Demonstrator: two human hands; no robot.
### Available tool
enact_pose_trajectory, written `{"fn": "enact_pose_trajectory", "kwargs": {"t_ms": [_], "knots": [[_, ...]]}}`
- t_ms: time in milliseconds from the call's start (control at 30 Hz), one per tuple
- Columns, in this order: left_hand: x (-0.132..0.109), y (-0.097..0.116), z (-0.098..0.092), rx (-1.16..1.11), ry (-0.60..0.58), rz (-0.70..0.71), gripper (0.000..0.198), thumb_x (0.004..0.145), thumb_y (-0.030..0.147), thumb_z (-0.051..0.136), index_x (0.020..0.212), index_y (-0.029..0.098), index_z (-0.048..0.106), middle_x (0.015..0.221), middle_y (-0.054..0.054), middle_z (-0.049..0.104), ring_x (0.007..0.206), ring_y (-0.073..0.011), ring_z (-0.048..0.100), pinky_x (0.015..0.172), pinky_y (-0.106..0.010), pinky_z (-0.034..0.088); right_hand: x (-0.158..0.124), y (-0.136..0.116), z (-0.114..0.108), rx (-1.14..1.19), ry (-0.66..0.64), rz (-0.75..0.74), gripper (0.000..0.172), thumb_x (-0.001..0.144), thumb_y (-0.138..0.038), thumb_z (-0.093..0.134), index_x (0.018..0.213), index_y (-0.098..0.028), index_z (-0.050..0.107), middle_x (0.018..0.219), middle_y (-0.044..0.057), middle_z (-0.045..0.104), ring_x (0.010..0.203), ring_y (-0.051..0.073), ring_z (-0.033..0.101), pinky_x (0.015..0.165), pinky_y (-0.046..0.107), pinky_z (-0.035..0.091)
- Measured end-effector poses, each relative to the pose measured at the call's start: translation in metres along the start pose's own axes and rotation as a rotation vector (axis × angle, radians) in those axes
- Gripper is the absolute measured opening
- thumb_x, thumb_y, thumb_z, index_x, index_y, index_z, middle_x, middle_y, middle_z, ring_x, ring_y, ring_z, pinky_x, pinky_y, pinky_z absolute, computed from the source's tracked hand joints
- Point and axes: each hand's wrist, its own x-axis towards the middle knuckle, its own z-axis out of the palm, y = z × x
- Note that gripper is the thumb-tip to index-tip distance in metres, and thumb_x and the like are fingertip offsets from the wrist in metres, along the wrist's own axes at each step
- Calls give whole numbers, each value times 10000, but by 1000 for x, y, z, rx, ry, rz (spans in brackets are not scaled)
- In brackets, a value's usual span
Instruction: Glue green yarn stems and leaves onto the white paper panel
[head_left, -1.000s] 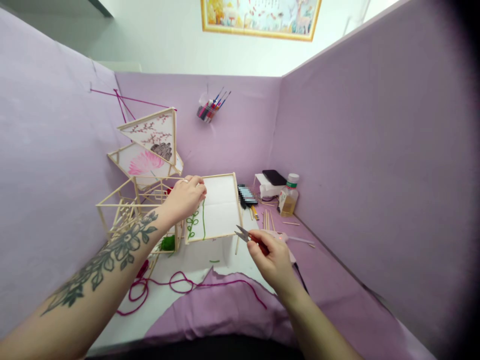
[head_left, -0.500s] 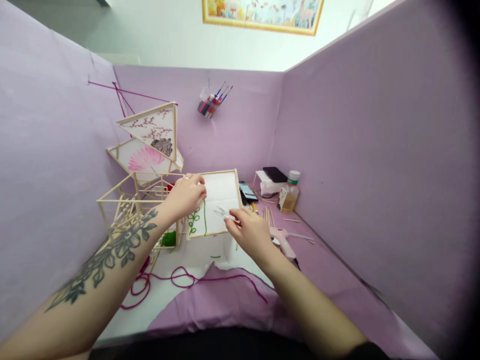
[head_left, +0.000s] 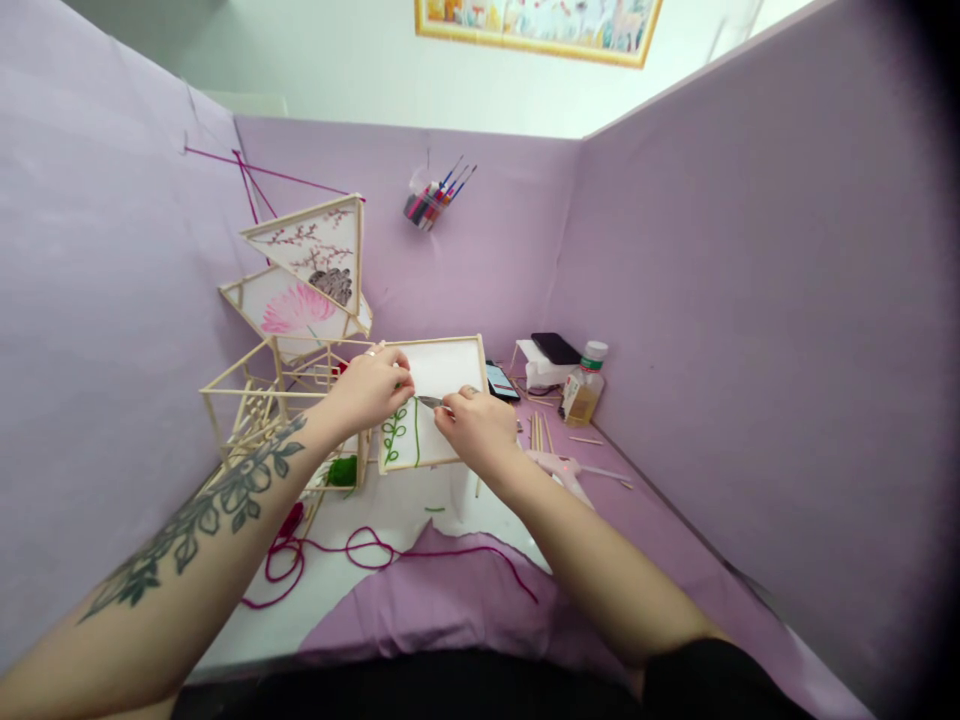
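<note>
My left hand point(head_left: 371, 388) pinches the left top edge of a white paper panel in a wooden stick frame point(head_left: 450, 365), which bears a green yarn vine point(head_left: 405, 435). My right hand point(head_left: 476, 432) is closed round small metal snips point(head_left: 433, 402), whose blades point left over the panel near my left fingertips. The panel leans against a wooden stick lantern frame point(head_left: 255, 400).
Painted flower panels point(head_left: 307, 275) top the lantern frame. Red yarn point(head_left: 352, 555) trails across the white sheet. A pink glue gun point(head_left: 562, 468), loose sticks point(head_left: 538, 430), a phone point(head_left: 501, 380), a glue bottle point(head_left: 585, 392) and a white box lie right. Purple walls enclose the desk.
My right hand has carried the snips from the desk's right side leftward and up onto the panel, close to my left fingers. The left hand kept its hold.
</note>
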Motion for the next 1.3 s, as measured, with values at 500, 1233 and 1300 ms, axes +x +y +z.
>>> {"fn": "enact_pose_trajectory", "kwargs": {"t_ms": [500,1233,1300], "knots": [[0,0,0,-60,-1,-43,293,850,339,478,799,183,720,1022,-82,622,918,-264,547,820,-417,435,4,-5,-5,-26,-56,15,292,890,-332,442,831,-216,703,865,46,683,709,162,631,528,260,297],[-3,-6,8,-166,125,-75,252,854,308,485,775,171,681,962,-76,622,941,-236,544,889,-405,424,0,2,-5,27,51,68,244,875,-340,486,923,-233,700,917,36,693,748,162,627,552,258,312],[-3,-8,9,-211,176,-105,230,854,297,490,778,168,665,949,-75,621,951,-230,545,897,-396,423,-3,9,-8,49,78,93,237,868,-333,506,957,-230,701,929,40,695,770,164,626,570,251,324]]}}
